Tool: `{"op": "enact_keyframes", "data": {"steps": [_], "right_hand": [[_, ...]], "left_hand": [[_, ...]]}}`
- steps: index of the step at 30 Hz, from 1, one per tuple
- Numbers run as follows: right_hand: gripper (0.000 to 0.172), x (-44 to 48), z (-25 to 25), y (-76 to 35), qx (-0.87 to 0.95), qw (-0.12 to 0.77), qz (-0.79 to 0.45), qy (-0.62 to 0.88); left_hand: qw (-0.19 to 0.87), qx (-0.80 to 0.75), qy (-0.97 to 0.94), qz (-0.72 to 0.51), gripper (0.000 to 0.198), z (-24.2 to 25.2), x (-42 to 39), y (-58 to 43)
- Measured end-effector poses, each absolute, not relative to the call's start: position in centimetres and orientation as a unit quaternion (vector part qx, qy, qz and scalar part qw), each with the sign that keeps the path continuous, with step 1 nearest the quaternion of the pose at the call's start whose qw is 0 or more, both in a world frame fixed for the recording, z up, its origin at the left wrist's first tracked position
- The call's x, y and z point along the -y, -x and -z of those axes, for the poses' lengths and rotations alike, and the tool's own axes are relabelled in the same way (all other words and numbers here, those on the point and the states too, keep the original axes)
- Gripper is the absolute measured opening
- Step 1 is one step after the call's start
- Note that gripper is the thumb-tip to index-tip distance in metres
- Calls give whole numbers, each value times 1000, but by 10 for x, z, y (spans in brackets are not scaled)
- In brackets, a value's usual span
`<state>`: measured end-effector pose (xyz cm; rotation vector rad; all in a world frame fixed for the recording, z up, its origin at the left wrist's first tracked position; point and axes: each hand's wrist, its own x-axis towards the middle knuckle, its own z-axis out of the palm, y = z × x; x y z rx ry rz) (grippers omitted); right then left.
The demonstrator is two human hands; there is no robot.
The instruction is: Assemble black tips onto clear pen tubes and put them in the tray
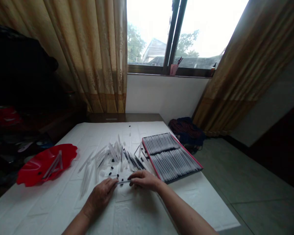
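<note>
Between my two hands a slim, pale pen [123, 182] lies level, just above or on the white table. Its left end is pinched in the fingers of my left hand [103, 194]. My right hand [145, 180] closes on the other end, where something dark shows at the fingertips. Several small black caps [112, 168] are scattered just beyond my hands. Behind them spreads a loose heap of clear plastic tubes [115, 151], with thin black refills [134, 161] on its right side. Beside my right hand, a shallow red-edged box [172, 158] holds two rows of clear, dark-ended pens.
A red scalloped plate [26, 176] with a few clear tubes in it stands at the table's left. The white tabletop [137, 215] ends at a slanting right edge, with green floor beyond. Dark cloth [187, 132] is piled past the box. Curtains [105, 58] frame the window.
</note>
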<state>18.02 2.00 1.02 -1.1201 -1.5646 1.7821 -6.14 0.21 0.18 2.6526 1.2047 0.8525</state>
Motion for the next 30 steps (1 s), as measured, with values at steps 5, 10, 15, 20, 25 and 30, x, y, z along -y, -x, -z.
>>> {"op": "enact_keyframes", "data": {"steps": [5, 10, 15, 20, 25, 30], "right_hand": [[43, -28, -12, -185, 561, 265, -670, 408], [32, -41, -15, -182, 590, 258, -640, 419], [17, -57, -28, -187, 629, 273, -576, 445], [14, -61, -41, -204, 630, 319, -525, 475], [19, -44, -49, -232, 580, 394, -496, 513], [31, -27, -54, -281, 495, 471, -444, 579]], "left_hand": [[13, -405, -862, -304, 26, 4, -4, 66], [-3, -450, -835, -316, 29, 8, -8, 72], [3, -472, -820, -325, 34, 8, -12, 74], [12, -507, -799, -322, 39, 10, -12, 76], [22, -524, -792, -312, 39, 11, -13, 76], [-4, -505, -806, -310, 40, 15, -15, 78]]}}
